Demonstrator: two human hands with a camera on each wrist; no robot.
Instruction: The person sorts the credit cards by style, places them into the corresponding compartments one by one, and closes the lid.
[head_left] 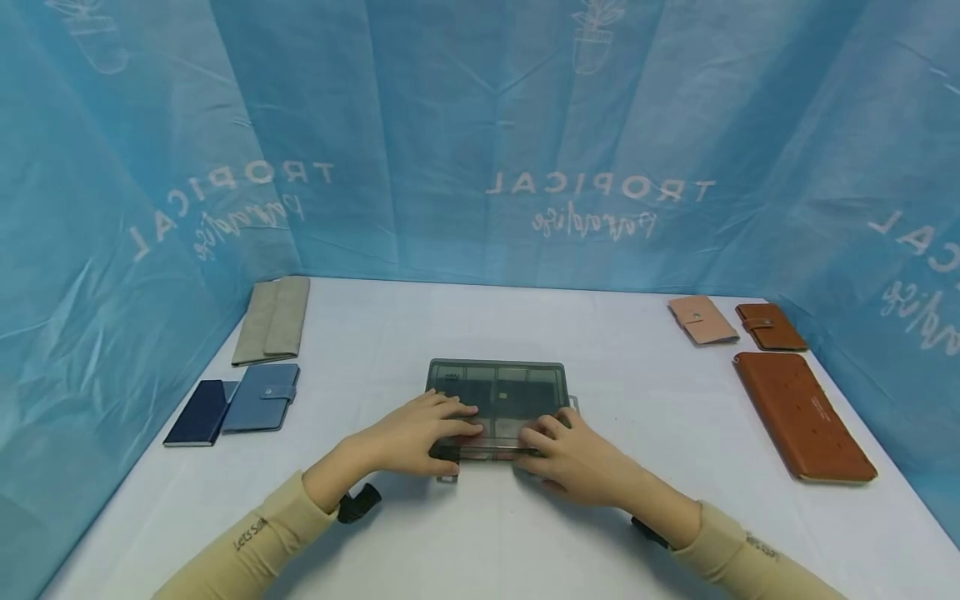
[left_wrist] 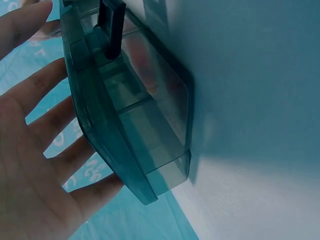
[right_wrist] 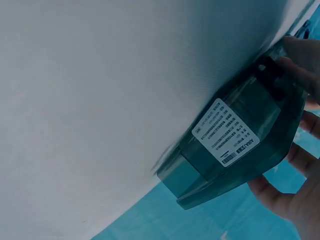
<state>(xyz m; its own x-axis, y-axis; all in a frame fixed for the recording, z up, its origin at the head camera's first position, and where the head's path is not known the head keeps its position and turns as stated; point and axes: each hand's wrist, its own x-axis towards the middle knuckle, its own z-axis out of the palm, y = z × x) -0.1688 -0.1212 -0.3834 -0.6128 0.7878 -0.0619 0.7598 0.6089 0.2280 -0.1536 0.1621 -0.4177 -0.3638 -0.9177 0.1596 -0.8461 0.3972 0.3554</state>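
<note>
A dark translucent green divided storage box [head_left: 525, 387] lies with its lid down on the white table. My left hand [head_left: 423, 429] lies over its front left part, the fingers spread and resting on the lid. In the left wrist view a black latch [left_wrist: 111, 30] sticks out from the front wall. My right hand [head_left: 573, 458] holds the front right corner, fingers bent over the lid and thumb low at the front. The right wrist view shows fingers at another black latch [right_wrist: 270, 75], beside a white label [right_wrist: 226, 132]. Inside, the contents are hard to make out.
At the left lie a grey-beige folded case [head_left: 273, 321], a light blue snap wallet [head_left: 261, 397] and a dark blue booklet [head_left: 197, 414]. On the right are a pink snap wallet [head_left: 702, 319], a brown snap wallet [head_left: 772, 327] and a large brown case [head_left: 806, 417]. Blue curtains [head_left: 450, 142] surround the table.
</note>
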